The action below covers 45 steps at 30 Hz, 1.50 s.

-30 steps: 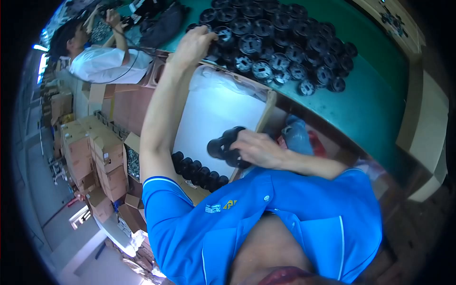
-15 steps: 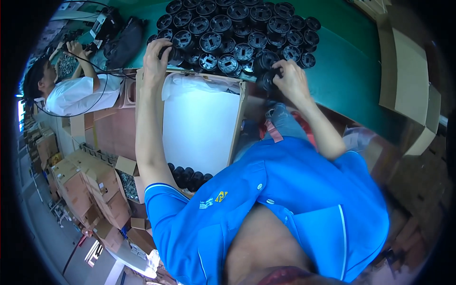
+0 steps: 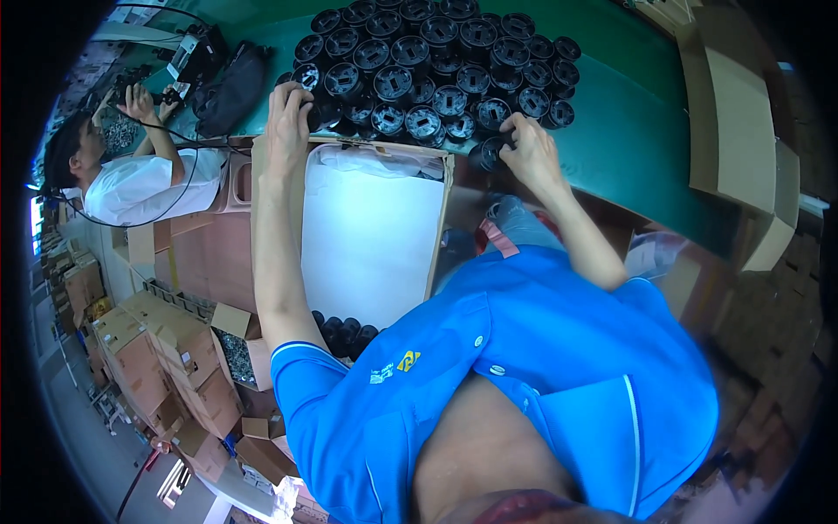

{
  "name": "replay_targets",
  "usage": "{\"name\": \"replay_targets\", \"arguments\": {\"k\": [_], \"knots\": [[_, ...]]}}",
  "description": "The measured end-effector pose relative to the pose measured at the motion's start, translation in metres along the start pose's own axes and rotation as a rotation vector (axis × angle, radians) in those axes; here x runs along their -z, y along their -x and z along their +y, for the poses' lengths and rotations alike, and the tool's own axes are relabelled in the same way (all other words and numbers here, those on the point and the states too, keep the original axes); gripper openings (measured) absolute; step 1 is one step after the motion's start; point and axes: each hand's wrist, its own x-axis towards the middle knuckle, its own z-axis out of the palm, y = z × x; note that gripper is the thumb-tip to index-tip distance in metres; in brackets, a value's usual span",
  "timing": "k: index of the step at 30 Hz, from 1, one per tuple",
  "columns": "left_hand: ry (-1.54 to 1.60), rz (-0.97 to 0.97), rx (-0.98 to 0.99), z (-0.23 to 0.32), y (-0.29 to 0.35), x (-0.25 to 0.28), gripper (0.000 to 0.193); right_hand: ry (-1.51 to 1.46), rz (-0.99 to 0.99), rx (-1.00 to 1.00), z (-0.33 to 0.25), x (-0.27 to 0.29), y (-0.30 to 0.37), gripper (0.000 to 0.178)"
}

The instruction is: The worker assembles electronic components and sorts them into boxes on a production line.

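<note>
Many black round plastic housings point(image 3: 410, 51) stand packed together on the green table, their flat slotted faces turned up. At the pile's near left corner, my left hand point(image 3: 286, 122) is closed with fingers and thumb around a black housing point(image 3: 325, 114). My right hand point(image 3: 532, 155) pinches another black cylindrical housing point(image 3: 487, 155) at the table's front edge, just off the pile's near right side. Between my arms stands an open carton point(image 3: 443, 196) with a white sheet point(image 3: 371, 236) and clear plastic film inside. A row of black housings point(image 3: 347, 334) lies at its near end.
The green table point(image 3: 628, 148) stretches right to open cardboard boxes point(image 3: 729, 131). To the left, a co-worker point(image 3: 148, 185) in a white shirt works at the same table, near a black bag point(image 3: 234, 92). Stacked cartons point(image 3: 166, 358) stand on the floor at lower left.
My left hand has shifted slightly down beside the pile's left corner. My right hand stays pinched on its housing, a little lower. The view has tilted slightly.
</note>
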Motion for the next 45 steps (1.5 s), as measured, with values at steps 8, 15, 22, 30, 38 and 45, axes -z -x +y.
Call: {"name": "replay_targets", "arguments": {"k": [8,15,22,30,38,45], "knots": [[-0.015,0.017,-0.053,0.006,-0.005,0.005,0.018,-0.136,-0.113,0.061,-0.046,0.039,-0.019,0.020],[-0.019,0.099,-0.075,0.005,0.002,0.005,0.018,-0.037,0.026,0.274,-0.067,0.033,-0.057,0.020],[0.024,0.020,-0.023,0.001,0.001,0.000,0.018,0.162,0.218,0.256,-0.061,-0.020,-0.104,0.024],[-0.079,0.109,-0.062,0.007,0.003,0.008,0.019,0.003,0.570,0.627,-0.058,0.006,-0.066,0.028],[0.046,0.244,0.184,0.086,0.019,0.043,0.022,-0.332,0.205,0.033,0.049,0.015,0.056,0.029],[0.326,-0.032,0.053,0.235,0.020,-0.068,0.014,-0.279,0.066,0.461,0.016,-0.002,0.063,0.076]]}}
